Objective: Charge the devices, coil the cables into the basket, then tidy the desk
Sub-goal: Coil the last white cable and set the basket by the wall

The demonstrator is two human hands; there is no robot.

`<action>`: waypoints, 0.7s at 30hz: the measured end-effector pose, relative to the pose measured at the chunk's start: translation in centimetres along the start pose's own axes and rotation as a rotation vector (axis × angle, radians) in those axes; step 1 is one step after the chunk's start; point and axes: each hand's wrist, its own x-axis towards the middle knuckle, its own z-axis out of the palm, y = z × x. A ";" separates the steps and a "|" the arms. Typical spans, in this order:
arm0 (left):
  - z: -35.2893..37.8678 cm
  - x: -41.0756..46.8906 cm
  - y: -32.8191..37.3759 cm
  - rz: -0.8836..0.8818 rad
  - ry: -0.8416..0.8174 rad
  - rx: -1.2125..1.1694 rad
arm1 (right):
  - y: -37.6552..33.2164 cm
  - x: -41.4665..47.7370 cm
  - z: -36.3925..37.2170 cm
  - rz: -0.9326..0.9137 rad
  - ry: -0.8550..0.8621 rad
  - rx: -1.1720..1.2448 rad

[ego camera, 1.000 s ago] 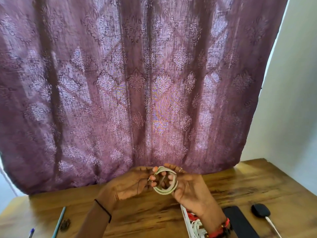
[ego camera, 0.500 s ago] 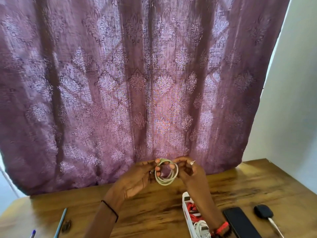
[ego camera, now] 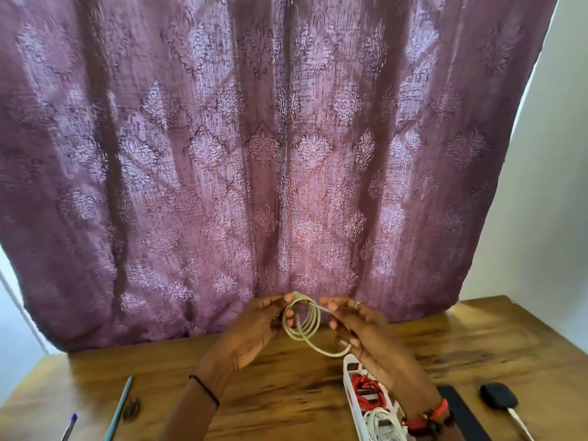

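Note:
A white cable (ego camera: 304, 326) wound into several loops hangs in the air above the wooden desk (ego camera: 286, 386). My left hand (ego camera: 254, 329) pinches the coil at its top left. My right hand (ego camera: 359, 326) holds a strand at the right, and one loose loop sags below the coil toward the white basket (ego camera: 350, 374). The basket holds a red cable and another white cable. A dark phone (ego camera: 458, 409) lies right of the basket, partly behind my right wrist. A small black device (ego camera: 498, 399) with a white cable plugged in lies further right.
A purple patterned curtain (ego camera: 270, 154) hangs behind the desk. A teal pencil (ego camera: 119, 405), a blue-capped pen (ego camera: 68, 426) and a small dark object (ego camera: 130, 409) lie at the desk's front left. A white wall (ego camera: 541, 186) stands to the right.
My hands have drawn apart a little. One loop has slipped out and now hangs below the coil. My right hand has shifted to the right.

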 end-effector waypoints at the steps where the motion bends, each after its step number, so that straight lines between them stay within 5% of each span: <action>1: 0.1 0.0 -0.2 -0.001 0.006 -0.002 | -0.1 -0.1 -0.1 0.002 -0.027 -0.044; 10: 0.4 -0.4 -0.5 0.034 0.036 0.154 | -1.3 0.3 -1.6 0.032 -0.010 -0.599; 14: 0.6 -0.3 -0.6 0.018 0.051 -0.071 | -0.3 1.0 -1.5 -0.100 0.117 -0.685; 18: 1.5 -0.5 -1.4 0.009 0.068 -0.390 | 2.1 2.3 -1.4 -0.339 0.386 -1.022; 21: 2.2 -0.6 -2.6 0.026 0.118 -0.495 | 3.8 2.4 -0.6 -0.378 0.524 -0.950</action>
